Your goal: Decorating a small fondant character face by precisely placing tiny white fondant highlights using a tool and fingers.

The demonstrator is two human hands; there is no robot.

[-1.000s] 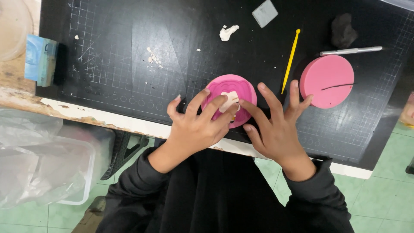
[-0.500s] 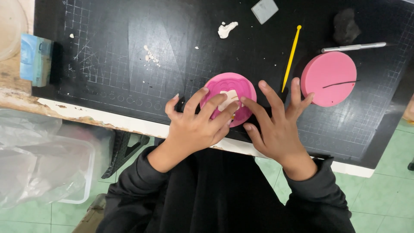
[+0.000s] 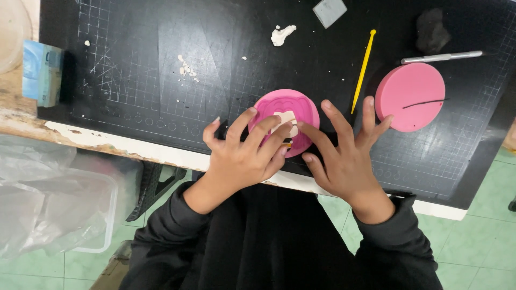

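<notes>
**Dark gridded mat on a worn counter, both hands at a pink mould**

A black cutting mat (image 3: 161, 64) with a pale printed grid covers most of the counter (image 3: 32, 126), whose bare wooden edge shows chipped and paint-stained at the left. The floor below is pale green tile (image 3: 473, 252). A clear plastic bin (image 3: 59, 215) holding crumpled plastic sits under the counter at the left, and a blue and white packet (image 3: 42, 72) lies on the counter's left edge beside the mat.

Near the front edge of the mat lies a round pink mould (image 3: 279, 110) with scalloped shapes pressed into it, and a small cream-coloured piece of clay (image 3: 285, 117) rests on it. The left hand (image 3: 242, 156) has its fingers spread over the near left side of the mould, fingertips reaching the clay. The right hand (image 3: 344, 158) lies just beside it, fingers splayed, its index fingertip touching the mould by the clay. Neither hand grips anything; both press flat with open fingers.

To the right, well apart, lies a second pink disc (image 3: 409, 96) with a thin dark slit. A yellow modelling stick (image 3: 363, 70) lies between the two pink pieces. Further back are a silver pen-like tool (image 3: 441, 56), a dark lump (image 3: 431, 31), a grey square block (image 3: 329, 11), a white clay scrap (image 3: 282, 35) and pale crumbs (image 3: 187, 67).
</notes>
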